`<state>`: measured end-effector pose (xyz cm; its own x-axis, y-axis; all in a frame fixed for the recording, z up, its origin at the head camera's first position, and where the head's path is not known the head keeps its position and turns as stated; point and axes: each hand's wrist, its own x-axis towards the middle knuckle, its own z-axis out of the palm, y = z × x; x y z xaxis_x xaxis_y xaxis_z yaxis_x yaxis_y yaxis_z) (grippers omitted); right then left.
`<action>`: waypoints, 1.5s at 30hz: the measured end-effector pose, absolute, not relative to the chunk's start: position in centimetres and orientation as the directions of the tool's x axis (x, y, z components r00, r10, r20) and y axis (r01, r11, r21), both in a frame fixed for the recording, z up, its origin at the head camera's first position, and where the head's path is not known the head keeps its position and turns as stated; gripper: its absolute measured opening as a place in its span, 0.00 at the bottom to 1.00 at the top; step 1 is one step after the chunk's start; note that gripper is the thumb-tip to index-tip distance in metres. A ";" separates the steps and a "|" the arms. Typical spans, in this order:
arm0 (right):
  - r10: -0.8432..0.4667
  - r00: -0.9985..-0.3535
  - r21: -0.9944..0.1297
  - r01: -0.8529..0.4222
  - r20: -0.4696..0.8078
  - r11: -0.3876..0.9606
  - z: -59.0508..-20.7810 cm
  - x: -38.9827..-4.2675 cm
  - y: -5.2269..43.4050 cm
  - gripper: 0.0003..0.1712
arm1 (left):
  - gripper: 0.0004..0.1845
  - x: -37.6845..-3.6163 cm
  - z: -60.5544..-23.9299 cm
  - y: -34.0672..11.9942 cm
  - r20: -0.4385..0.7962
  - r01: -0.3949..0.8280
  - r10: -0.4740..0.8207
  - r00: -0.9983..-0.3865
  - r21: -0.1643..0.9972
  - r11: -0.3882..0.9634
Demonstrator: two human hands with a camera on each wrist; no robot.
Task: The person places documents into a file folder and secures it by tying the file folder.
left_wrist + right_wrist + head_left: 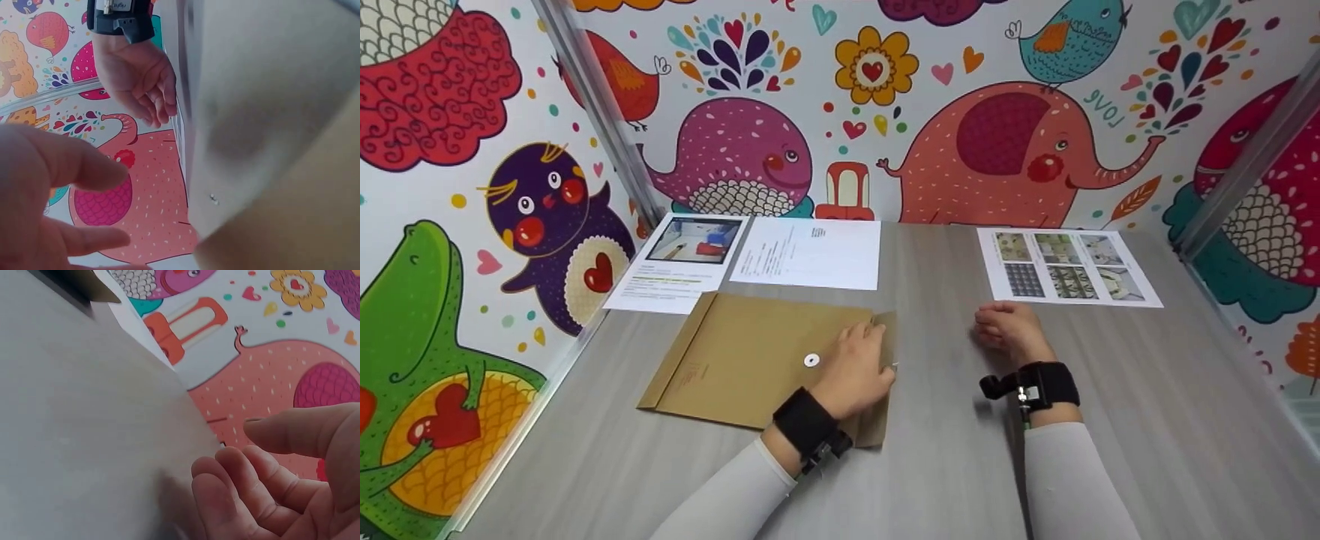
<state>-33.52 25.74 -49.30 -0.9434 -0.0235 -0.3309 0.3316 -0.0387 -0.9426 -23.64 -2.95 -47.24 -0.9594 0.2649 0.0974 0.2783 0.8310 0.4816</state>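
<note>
A brown paper envelope (735, 360) lies flat on the table, with a small white round button (811, 361) on its face and a narrow flap (874, 431) along its right side. Over that right part is my left hand (851, 371), fingertips at the flap's fold. In the left wrist view its thumb (84, 163) and fingers stand apart with nothing between them. To the right of the envelope my right hand (1016, 330) hangs over the table, its fingers loosely curled. The right wrist view shows no object in that hand (270, 495).
At the back left lie two printed sheets, one with a photo (694, 240) and one mostly text (817, 255). A sheet with several small pictures (1069, 266) lies at the back right. Decorated panels with metal edge strips (607, 112) enclose the grey table (945, 450).
</note>
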 end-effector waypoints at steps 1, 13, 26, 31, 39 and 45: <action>-0.021 -0.941 -0.940 0.337 -0.337 -0.050 -49.4 -33.6 26.0 0.06 | 0.35 -23.8 -47.3 -2.8 0.095 0.278 0.266 -0.959 0.482 0.831; -0.014 -0.938 -0.917 0.341 -0.345 -0.205 -51.0 -33.8 28.2 0.04 | 0.35 -25.7 -47.6 -0.1 0.070 0.302 0.307 -0.949 0.482 0.822; 0.061 -0.897 -0.860 0.397 -0.437 -0.319 -49.9 -34.2 32.3 0.05 | 0.32 -28.6 -48.1 5.5 -0.121 0.295 0.356 -0.927 0.354 0.888; 0.012 -0.893 -0.790 0.391 -0.450 -0.471 -49.8 -34.4 33.5 0.07 | 0.25 -29.9 -48.5 7.8 -0.112 0.265 0.308 -0.945 0.290 0.919; 0.051 -0.871 -0.702 0.359 -0.489 -0.615 -49.9 -34.8 35.6 0.08 | 0.25 -31.2 -48.9 10.4 -0.106 0.199 0.230 -0.967 0.240 0.950; 0.100 -0.905 -0.791 0.303 -0.414 -0.532 -49.7 -35.3 36.0 0.18 | 0.24 -32.3 -49.0 9.8 -0.097 0.210 0.245 -0.965 0.284 0.936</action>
<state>-35.30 35.96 -49.66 -0.9048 0.1002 -0.4139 0.3030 -0.5315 -0.7910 -32.27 9.79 -49.01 -0.9645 0.2455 -0.0971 0.2095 0.9356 0.2841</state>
